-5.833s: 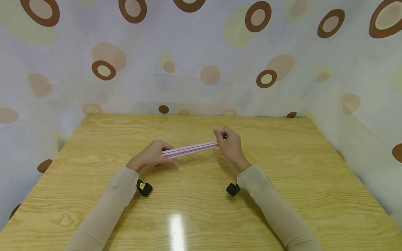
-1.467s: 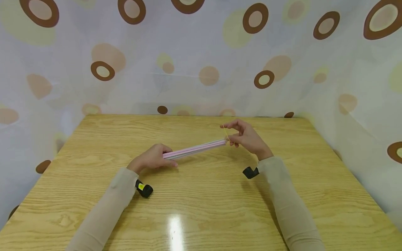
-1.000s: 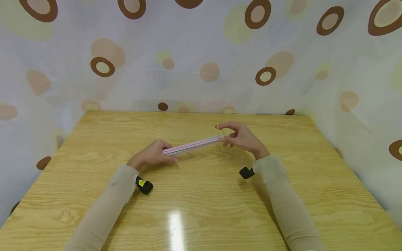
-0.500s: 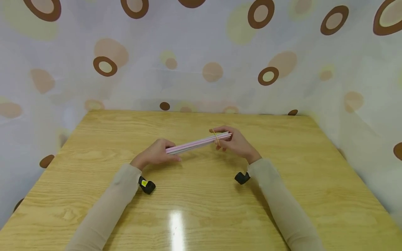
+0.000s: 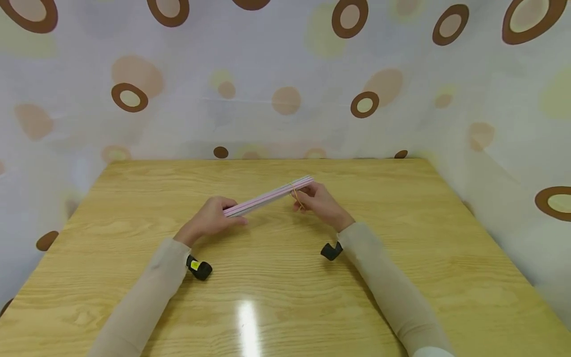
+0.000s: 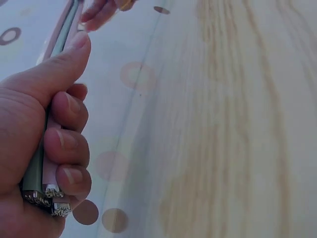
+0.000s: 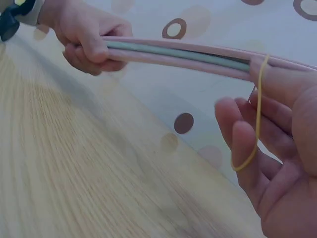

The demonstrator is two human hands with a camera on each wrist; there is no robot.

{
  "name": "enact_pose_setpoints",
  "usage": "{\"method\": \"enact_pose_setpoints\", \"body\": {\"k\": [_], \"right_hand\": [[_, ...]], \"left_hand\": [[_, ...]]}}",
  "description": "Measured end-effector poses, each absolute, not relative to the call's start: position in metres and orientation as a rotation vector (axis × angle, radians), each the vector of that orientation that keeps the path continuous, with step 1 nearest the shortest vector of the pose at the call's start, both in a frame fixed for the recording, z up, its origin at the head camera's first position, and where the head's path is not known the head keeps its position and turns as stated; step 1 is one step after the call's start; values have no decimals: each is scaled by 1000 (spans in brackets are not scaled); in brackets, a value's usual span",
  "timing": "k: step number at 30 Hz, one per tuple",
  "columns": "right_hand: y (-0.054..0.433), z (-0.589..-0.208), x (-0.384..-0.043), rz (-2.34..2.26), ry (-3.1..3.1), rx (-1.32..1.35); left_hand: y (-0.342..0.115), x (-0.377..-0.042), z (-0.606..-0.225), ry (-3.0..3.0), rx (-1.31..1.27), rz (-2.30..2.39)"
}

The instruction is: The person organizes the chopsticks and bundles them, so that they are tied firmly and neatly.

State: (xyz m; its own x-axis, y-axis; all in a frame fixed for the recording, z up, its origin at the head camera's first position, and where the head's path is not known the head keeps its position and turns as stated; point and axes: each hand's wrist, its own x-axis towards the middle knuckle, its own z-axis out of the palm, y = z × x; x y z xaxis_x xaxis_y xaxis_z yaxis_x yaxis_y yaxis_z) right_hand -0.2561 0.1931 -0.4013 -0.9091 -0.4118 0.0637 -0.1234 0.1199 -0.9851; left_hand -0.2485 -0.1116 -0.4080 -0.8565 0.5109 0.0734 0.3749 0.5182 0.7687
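A bundle of slim pink and green chopsticks (image 5: 263,199) slants up to the right above the table in the head view. My left hand (image 5: 211,218) grips its left end, with the thumb along the bundle and the fingers curled round it. Silvery patterned chopstick ends (image 6: 59,208) stick out below that fist in the left wrist view. Near the other end is my right hand (image 5: 323,203), its thumb against the bundle. A yellow rubber band (image 7: 259,109) crosses the bundle by that thumb and loops down round a bent finger. Part of the band is hidden behind the bundle.
The wooden table (image 5: 276,277) spreads beneath both arms. A light curtain (image 5: 267,59) with brown and peach spots hangs behind and at the sides. Black wrist cameras (image 5: 200,269) jut inward from both cuffs.
The right hand has brought the rubber band from beyond the bundle's right end leftward over it. Chopstick ends now stick out past the band. The left hand keeps its grip.
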Motion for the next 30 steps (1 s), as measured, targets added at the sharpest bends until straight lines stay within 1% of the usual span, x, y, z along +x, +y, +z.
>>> {"method": "enact_pose_setpoints", "body": {"k": [4, 8, 11, 15, 21, 30], "right_hand": [[180, -403, -256, -1993, 2137, -391], [169, -403, -254, -2065, 2205, -361], [161, -402, -251, -2036, 2330, -469], [154, -401, -246, -1913, 2470, -690], [153, -396, -241, -1764, 2606, -960], [158, -390, -241, -1675, 2559, -1167]], "left_hand": [[-115, -248, -408, 2651, 673, 1262], [-117, -250, -408, 2672, 596, 1280], [-118, -252, -408, 2674, 566, 1298], [-119, -253, -407, 2663, 544, 1305], [-116, -251, -406, 2651, 553, 1306], [-109, -247, -403, 2641, 603, 1278]]}}
